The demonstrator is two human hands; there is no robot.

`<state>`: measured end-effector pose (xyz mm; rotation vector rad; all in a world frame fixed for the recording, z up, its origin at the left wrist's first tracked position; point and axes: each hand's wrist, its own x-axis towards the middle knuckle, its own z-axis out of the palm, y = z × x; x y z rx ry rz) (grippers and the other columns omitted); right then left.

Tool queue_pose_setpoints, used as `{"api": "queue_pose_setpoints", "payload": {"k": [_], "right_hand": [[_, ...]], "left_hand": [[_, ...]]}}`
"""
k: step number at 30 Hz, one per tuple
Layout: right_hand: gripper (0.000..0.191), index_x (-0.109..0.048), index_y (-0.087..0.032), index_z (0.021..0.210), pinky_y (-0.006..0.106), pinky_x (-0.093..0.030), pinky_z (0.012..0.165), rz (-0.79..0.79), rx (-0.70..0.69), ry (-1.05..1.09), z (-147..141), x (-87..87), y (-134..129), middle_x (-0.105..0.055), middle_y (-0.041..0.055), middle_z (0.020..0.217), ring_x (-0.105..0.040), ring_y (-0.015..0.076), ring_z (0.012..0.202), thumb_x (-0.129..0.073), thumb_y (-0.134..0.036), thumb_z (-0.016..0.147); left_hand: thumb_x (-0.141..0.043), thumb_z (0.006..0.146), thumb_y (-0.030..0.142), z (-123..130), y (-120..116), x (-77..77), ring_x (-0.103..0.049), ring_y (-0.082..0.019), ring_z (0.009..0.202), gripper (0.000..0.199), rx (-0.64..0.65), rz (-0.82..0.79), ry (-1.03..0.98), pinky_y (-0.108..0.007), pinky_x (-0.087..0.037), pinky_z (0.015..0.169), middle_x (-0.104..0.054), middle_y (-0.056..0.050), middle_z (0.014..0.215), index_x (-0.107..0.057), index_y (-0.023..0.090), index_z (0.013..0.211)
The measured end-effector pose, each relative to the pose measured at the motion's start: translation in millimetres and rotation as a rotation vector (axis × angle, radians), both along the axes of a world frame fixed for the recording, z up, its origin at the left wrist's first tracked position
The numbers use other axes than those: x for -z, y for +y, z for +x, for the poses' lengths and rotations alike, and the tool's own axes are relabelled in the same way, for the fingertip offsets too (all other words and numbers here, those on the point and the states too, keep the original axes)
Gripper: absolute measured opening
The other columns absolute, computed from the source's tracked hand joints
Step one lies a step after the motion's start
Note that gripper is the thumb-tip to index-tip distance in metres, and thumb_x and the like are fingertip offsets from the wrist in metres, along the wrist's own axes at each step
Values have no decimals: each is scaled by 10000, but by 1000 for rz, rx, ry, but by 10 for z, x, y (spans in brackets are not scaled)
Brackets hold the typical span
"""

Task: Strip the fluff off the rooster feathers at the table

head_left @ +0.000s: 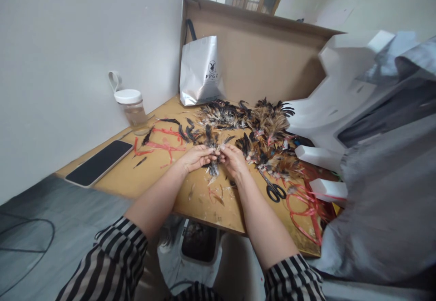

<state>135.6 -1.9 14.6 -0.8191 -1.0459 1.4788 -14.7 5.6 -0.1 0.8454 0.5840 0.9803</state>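
Note:
Both hands meet over the middle of the table, pinching a small bunch of feathers point(213, 169) between them. My left hand point(198, 157) is closed on its left side, my right hand point(233, 159) closed on its right. Dark and brown feathers stick out above and below the fingertips. Just behind and to the right lie piles of brown and black feathers point(269, 121). Black-handled scissors point(275, 192) rest right of my right forearm. Red plastic strips point(165, 146) lie left of my hands, and more red strips point(303, 208) are at the right edge.
A phone point(99, 162) lies at the table's left edge, with a lidded cup point(132, 107) behind it. A silver bag point(200, 73) stands at the back against a cardboard panel point(265, 60). White foam pieces point(329, 189) and grey cloth point(384, 201) border the right side. A bin point(199, 242) sits below.

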Motion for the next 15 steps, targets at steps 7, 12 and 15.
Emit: {"api": "queue_pose_setpoints", "payload": {"k": [7, 12, 15], "right_hand": [[199, -548, -156, 618, 201, -255, 427, 113, 152, -212, 7, 3, 2, -442, -61, 436, -329, 54, 397, -636, -333, 595], [162, -572, -148, 633, 203, -311, 491, 160, 230, -298, -47, 12, -7, -512, -42, 516, -401, 67, 465, -619, -297, 590], [172, -586, -144, 637, 205, -324, 511, 162, 222, -292, -59, 23, -4, -543, -30, 559, -424, 72, 492, -624, -302, 582]], "left_hand": [[-646, 668, 189, 38, 8, 15, -597, -82, 560, 161, -61, 53, 115, -127, -436, 454, -660, -116, 780, -621, 59, 760], [-649, 663, 193, 51, -7, 11, -584, -73, 540, 146, -64, 69, 162, -130, -437, 462, -661, -111, 762, -617, 65, 724], [-650, 662, 202, 48, -7, 15, -575, -65, 532, 152, -57, 87, 174, -124, -437, 464, -656, -104, 736, -619, 62, 710]]}}
